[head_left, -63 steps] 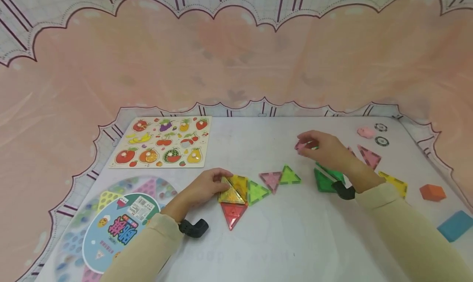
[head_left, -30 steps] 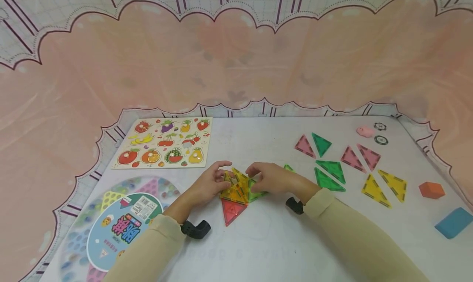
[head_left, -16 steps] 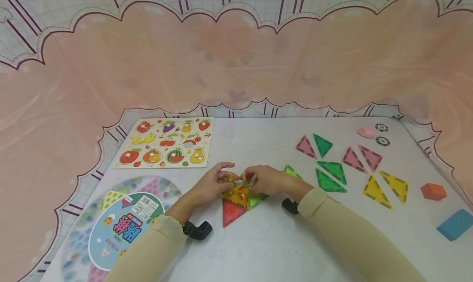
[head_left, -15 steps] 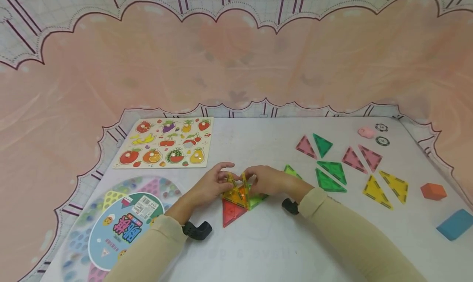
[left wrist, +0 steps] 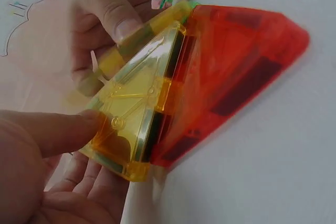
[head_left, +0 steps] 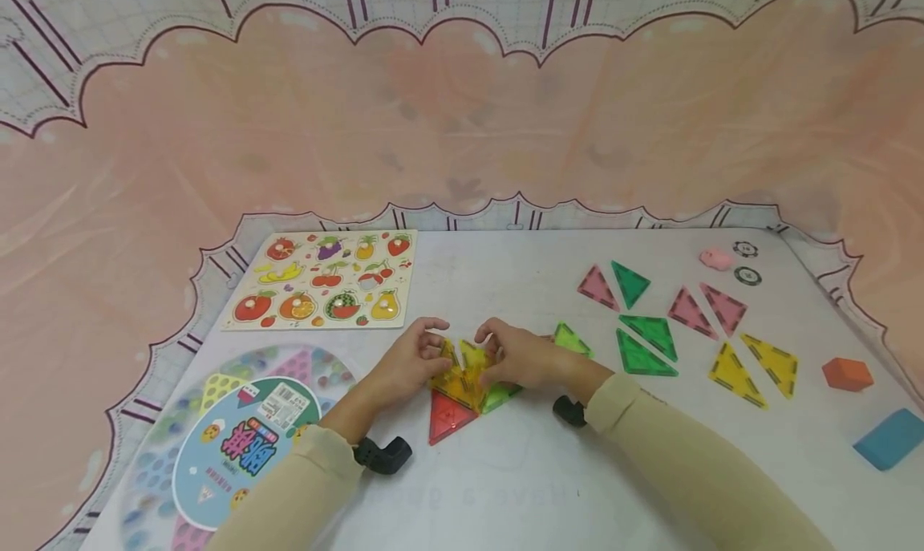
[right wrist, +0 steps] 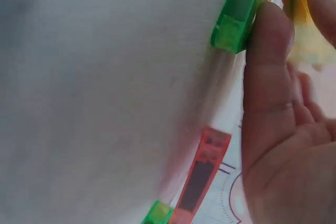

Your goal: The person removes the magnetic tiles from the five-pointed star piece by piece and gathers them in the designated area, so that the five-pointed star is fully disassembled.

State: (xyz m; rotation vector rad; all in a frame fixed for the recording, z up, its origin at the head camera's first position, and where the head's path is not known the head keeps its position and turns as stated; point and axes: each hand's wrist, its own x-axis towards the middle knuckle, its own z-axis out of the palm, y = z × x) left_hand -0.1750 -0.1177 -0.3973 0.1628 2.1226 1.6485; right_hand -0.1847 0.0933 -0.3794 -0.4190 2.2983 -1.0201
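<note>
In the head view, my left hand and right hand face each other over two raised, translucent yellow triangular magnetic tiles. The left thumb and fingers pinch one yellow tile, which leans up from the edge of a red triangular tile. My right thumb and fingers pinch the other yellow tile, blurred in the left wrist view. A light green triangular tile lies against the yellow ones, under my right hand. Beyond it, a second light green tile shows; a pink tile beside it is mostly hidden.
Several loose pink, green and yellow triangles lie on the right, with an orange block and a blue block farther out. A fruit puzzle board lies back left. A round game board sits near the left forearm.
My right hand has left a pink tile beside the green one at the back and come to the yellow tiles. Both yellow tiles went from flat to raised; just now their tips spread apart slightly.
</note>
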